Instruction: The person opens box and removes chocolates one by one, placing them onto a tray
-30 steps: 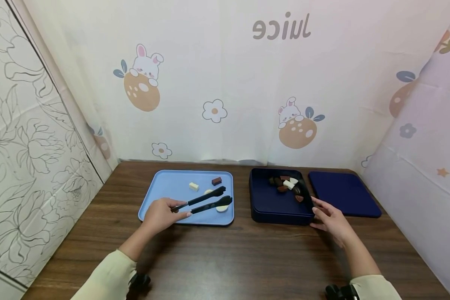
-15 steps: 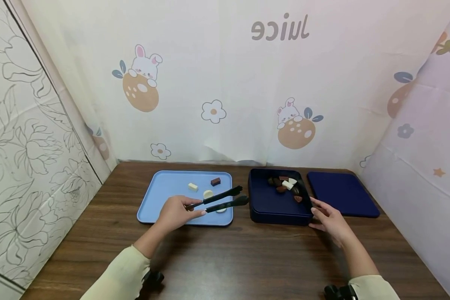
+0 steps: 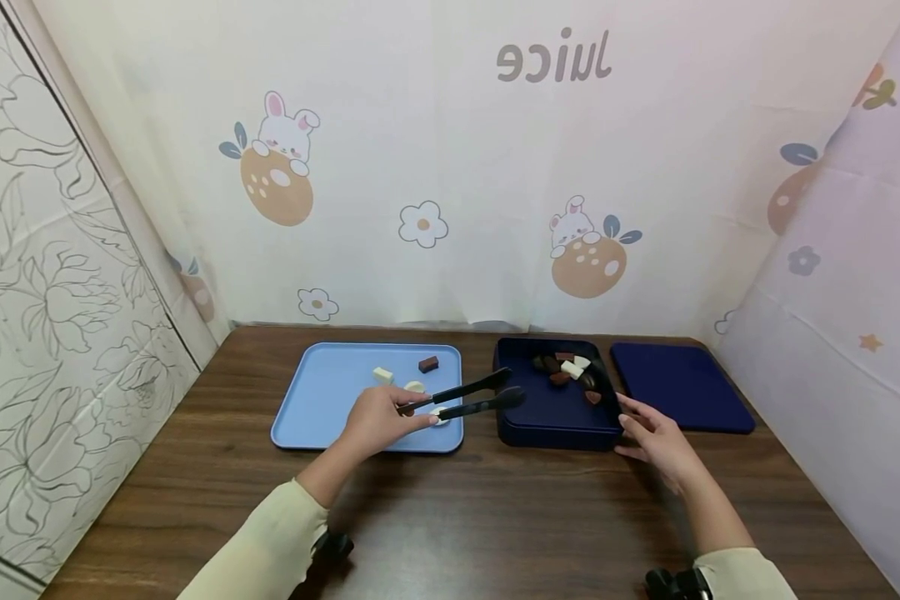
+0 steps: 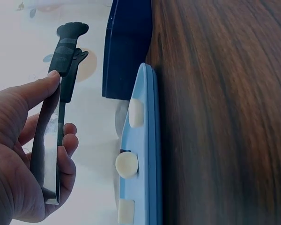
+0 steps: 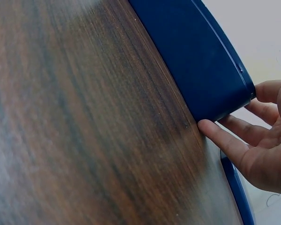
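My left hand (image 3: 378,421) grips black-tipped metal tongs (image 3: 472,387) by their metal arms. The tips stand apart with nothing between them, and in the head view they overlap the left edge of a navy box (image 3: 555,437). Chocolates lie toward the back right of that box, among them a white piece (image 3: 571,369). My right hand (image 3: 660,442) rests its fingers against the box's right side near the front corner. A light blue tray (image 3: 300,417) under the left hand bears a white block (image 3: 383,375), a brown block (image 3: 428,364) and a white disc (image 4: 126,165).
A flat navy lid (image 3: 682,387) lies on the wooden table (image 3: 495,517), right of the box. Behind the table hangs a printed curtain (image 3: 480,167). A narrow strip of table separates tray and box.
My left hand has moved right with the tongs, from over the tray to the left side of the box. My right hand stays at the box.
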The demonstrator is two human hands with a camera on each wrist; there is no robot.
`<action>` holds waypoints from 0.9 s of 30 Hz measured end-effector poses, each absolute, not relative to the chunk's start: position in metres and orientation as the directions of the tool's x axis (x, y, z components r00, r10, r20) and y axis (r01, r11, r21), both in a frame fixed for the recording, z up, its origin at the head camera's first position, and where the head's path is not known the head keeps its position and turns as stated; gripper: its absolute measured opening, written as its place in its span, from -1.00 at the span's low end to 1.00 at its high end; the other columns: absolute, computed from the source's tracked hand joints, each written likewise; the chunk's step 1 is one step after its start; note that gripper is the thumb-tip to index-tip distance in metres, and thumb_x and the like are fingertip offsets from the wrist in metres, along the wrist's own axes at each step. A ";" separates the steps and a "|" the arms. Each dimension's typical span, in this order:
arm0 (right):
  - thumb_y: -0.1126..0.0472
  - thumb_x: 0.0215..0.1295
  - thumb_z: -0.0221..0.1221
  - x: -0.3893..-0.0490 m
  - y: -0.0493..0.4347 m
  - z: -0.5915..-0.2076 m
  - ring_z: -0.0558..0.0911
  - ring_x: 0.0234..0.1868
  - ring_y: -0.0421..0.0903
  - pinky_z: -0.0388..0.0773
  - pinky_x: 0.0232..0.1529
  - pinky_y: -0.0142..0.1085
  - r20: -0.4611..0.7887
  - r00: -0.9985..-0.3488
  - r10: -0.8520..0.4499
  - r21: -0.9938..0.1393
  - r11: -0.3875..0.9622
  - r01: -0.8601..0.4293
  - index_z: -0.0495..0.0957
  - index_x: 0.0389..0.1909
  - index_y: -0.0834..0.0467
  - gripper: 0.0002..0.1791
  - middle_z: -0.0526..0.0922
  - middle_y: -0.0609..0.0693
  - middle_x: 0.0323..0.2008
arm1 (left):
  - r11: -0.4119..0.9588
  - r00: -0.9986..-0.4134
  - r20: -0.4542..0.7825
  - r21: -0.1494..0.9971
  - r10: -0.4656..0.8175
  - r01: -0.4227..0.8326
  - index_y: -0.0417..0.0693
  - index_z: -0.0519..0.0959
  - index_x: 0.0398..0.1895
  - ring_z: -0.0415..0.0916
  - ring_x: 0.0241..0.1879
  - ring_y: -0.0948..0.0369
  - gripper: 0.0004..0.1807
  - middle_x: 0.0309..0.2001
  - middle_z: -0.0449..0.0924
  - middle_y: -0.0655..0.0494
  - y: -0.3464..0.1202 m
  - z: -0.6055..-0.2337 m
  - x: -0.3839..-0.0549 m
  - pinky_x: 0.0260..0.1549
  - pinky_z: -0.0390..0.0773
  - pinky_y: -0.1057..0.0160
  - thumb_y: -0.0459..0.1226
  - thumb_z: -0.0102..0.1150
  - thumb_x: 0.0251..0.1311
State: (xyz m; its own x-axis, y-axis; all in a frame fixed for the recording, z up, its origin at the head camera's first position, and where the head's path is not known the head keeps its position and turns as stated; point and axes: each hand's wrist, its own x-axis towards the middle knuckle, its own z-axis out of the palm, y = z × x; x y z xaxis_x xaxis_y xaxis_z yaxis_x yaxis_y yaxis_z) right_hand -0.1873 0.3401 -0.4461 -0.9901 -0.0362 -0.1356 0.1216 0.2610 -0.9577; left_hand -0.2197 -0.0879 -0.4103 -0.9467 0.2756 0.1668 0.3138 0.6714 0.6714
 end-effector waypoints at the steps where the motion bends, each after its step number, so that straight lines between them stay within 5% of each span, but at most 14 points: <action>1: 0.17 0.57 -0.10 -0.187 0.340 -0.446 0.30 0.22 0.20 0.58 -0.03 -0.09 -0.137 -0.990 -0.035 -0.957 0.263 0.123 -0.05 0.53 0.24 -0.37 0.05 0.46 0.37 | 0.673 -0.946 0.168 0.669 0.278 0.317 0.13 0.75 -0.08 0.37 -0.55 0.30 -0.60 -0.60 0.48 0.32 -0.087 -0.410 -0.220 -0.60 0.35 0.29 0.00 0.48 -0.01; 8: 0.17 0.57 -0.09 -0.188 0.340 -0.446 0.40 0.13 0.05 0.58 -0.03 -0.09 -0.138 -0.990 -0.032 -0.955 0.268 0.125 -0.04 0.53 0.25 -0.37 0.08 0.45 0.36 | 0.663 -0.941 0.170 0.673 0.293 0.328 0.15 0.76 -0.08 0.39 -0.51 0.28 -0.61 -0.56 0.51 0.32 -0.079 -0.409 -0.224 -0.57 0.36 0.27 0.04 0.46 0.00; 27: 0.14 0.57 -0.09 -0.187 0.341 -0.446 0.36 0.24 0.22 0.58 -0.03 -0.09 -0.127 -0.991 -0.053 -0.950 0.292 0.106 -0.06 0.54 0.21 -0.36 0.05 0.48 0.38 | 0.694 -0.929 0.138 0.629 0.344 0.350 0.32 0.68 0.04 0.19 -0.72 0.29 -0.51 -0.80 0.35 0.19 -0.045 -0.404 -0.240 -0.74 0.11 0.32 0.18 0.37 0.03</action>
State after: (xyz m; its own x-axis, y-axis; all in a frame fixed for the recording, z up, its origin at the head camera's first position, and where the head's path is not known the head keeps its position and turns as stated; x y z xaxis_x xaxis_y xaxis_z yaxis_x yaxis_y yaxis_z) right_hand -0.1872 0.3410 -0.4461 -0.9905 -0.0535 -0.1267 0.1057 0.2925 -0.9504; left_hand -0.2404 -0.0452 -0.4041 -0.9288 0.3440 0.1379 0.3504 0.6937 0.6293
